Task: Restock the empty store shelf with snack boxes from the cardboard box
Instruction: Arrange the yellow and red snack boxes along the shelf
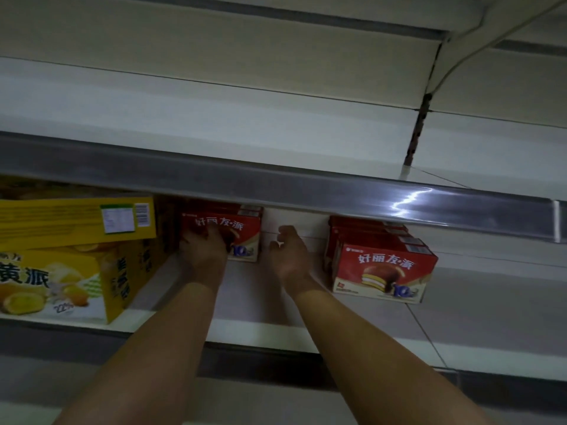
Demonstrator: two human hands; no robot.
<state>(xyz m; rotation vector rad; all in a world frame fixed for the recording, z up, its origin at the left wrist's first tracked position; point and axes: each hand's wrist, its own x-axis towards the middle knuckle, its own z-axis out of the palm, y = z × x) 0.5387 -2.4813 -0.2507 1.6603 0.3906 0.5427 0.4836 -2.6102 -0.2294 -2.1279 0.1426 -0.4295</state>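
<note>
A red snack box (pixel 242 237) stands on the white shelf (pixel 260 299), with more red boxes behind it. My left hand (pixel 204 250) lies against its front face, fingers spread over the left part. My right hand (pixel 290 254) hovers just right of that box with fingers loosely curled, holding nothing. A second row of red snack boxes (pixel 383 271) stands further right on the same shelf. The cardboard box is out of view.
Yellow cake boxes (pixel 70 271) fill the shelf's left side, one lying tilted on top (pixel 76 222). A grey price rail (pixel 276 185) of the shelf above overhangs the boxes. An upright bracket (pixel 417 133) and a cable (pixel 478 47) run at the upper right.
</note>
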